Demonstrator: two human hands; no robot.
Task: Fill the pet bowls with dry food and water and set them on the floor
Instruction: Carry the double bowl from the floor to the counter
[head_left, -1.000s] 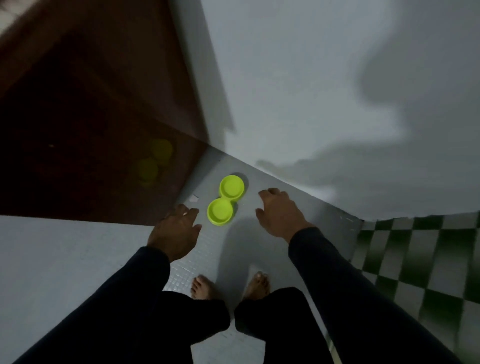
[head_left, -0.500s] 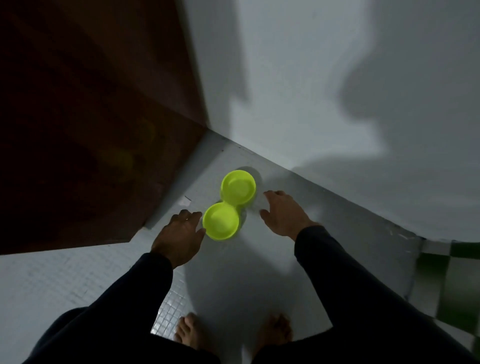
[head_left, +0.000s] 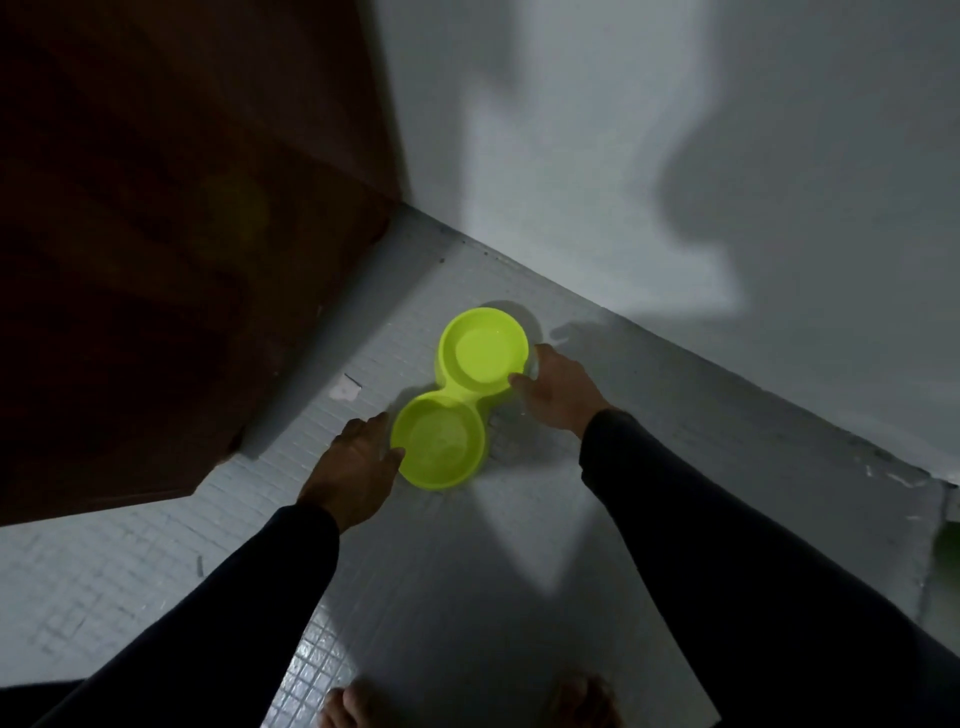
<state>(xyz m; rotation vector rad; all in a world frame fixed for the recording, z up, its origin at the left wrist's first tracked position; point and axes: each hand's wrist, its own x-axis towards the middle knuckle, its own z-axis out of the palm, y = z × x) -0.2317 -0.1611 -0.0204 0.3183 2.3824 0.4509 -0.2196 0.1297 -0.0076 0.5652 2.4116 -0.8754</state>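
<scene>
Lime-green plastic makes up the double pet bowl (head_left: 462, 400), two round cups joined at a narrow waist, sitting on the pale small-tiled floor (head_left: 156, 582) in the corner where a dark brown wooden door (head_left: 171, 234) meets the grey wall (head_left: 649, 171). It lies on a diagonal: one cup near and left, the other far and right. Both cups look bare inside, though the dim light may hide a little water.

The person stoops over it, bare toes just in view at the near edge. The left hand (head_left: 358, 462) rests against the rim of the near cup, fingers fairly straight and spread. The right hand (head_left: 558, 387) has its fingertips curling onto the rim of the far cup, close to a pinch, yet I cannot tell whether it is truly gripping.

The step looks like picking the bowl up for filling. To do it well, I'd take one cup in each hand, lift both ends together and keep the piece level, since the narrow waist could flex. Mind the door edge close on the left.
</scene>
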